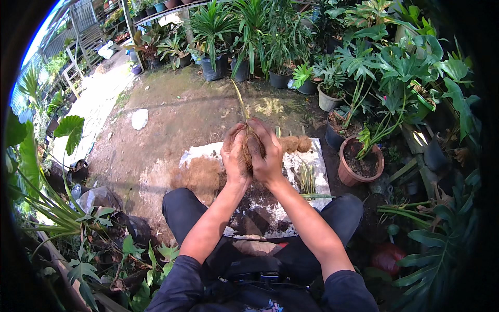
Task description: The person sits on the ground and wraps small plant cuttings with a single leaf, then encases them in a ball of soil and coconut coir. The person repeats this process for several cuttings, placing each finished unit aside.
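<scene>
Both hands are cupped around a ball of brown coconut fibre [247,150], my left hand [235,154] on its left side and my right hand [266,150] on its right. A narrow yellow-green leaf [240,99] sticks up out of the ball, away from me. Below the hands a white sheet [319,156] lies on the ground, strewn with dark soil [253,214]. A loose heap of coconut fibre [200,177] is at its left. Fibre balls [303,144] sit at its far right edge, and several cut snake plant leaves [307,177] lie nearer, at the right.
Potted plants line the far side, among them a black pot [214,69]. A terracotta-coloured pot [356,171] stands right of the sheet. A white lump [139,119] lies on the bare soil at the left. Large leafy plants crowd both sides.
</scene>
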`<action>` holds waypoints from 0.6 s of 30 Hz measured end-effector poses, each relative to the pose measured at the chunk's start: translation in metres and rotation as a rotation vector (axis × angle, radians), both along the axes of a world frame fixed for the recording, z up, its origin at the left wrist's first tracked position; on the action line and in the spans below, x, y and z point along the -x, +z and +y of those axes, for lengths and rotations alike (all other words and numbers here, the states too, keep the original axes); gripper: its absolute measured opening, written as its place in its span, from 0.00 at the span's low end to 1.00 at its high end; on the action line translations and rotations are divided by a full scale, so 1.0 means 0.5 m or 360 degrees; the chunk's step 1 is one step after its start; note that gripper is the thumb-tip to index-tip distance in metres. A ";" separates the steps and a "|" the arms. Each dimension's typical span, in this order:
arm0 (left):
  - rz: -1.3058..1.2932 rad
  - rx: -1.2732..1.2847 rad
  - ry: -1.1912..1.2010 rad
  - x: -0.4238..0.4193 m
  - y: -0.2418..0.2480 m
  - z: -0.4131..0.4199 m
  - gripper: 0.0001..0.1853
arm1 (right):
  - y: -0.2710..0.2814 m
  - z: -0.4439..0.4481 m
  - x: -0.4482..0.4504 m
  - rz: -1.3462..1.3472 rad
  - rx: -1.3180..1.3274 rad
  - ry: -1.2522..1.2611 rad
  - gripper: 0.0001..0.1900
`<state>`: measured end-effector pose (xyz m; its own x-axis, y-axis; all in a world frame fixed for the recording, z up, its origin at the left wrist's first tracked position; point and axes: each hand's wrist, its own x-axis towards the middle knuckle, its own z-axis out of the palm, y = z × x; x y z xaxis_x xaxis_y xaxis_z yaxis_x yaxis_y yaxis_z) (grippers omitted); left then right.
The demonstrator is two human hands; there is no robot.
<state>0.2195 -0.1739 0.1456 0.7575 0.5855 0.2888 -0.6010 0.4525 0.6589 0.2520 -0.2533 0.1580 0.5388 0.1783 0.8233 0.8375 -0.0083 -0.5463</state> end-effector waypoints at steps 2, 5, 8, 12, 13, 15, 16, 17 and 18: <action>-0.0028 -0.0049 0.0018 0.006 -0.005 -0.006 0.24 | 0.001 -0.015 0.001 -0.0099 0.0099 -0.0021 0.24; -0.0004 -0.0122 0.0057 0.019 -0.044 -0.018 0.31 | -0.036 -0.022 0.022 0.0162 0.0063 0.0039 0.18; 0.0250 -0.0163 0.0121 0.027 -0.088 -0.025 0.28 | -0.076 -0.016 0.024 0.0328 -0.0056 0.0038 0.12; 0.0266 0.0299 -0.0260 0.029 -0.110 -0.016 0.30 | -0.107 -0.025 0.012 0.0458 -0.0121 0.0083 0.10; 0.0256 0.0315 -0.0336 0.030 -0.109 -0.013 0.30 | -0.108 -0.029 0.007 0.0472 -0.0135 0.0111 0.11; 0.0272 0.0350 -0.0464 0.034 -0.102 -0.002 0.30 | -0.107 -0.037 -0.001 0.0555 -0.0225 0.0176 0.12; 0.0174 0.0360 -0.0600 0.036 -0.098 0.005 0.30 | -0.105 -0.043 -0.005 0.0623 -0.0269 0.0208 0.12; 0.0205 0.0288 -0.0539 0.034 -0.096 0.005 0.30 | -0.104 -0.046 -0.007 0.0693 -0.0310 0.0240 0.11; 0.0222 0.0237 -0.0465 0.033 -0.095 0.005 0.30 | -0.104 -0.047 -0.006 0.0710 -0.0358 0.0256 0.11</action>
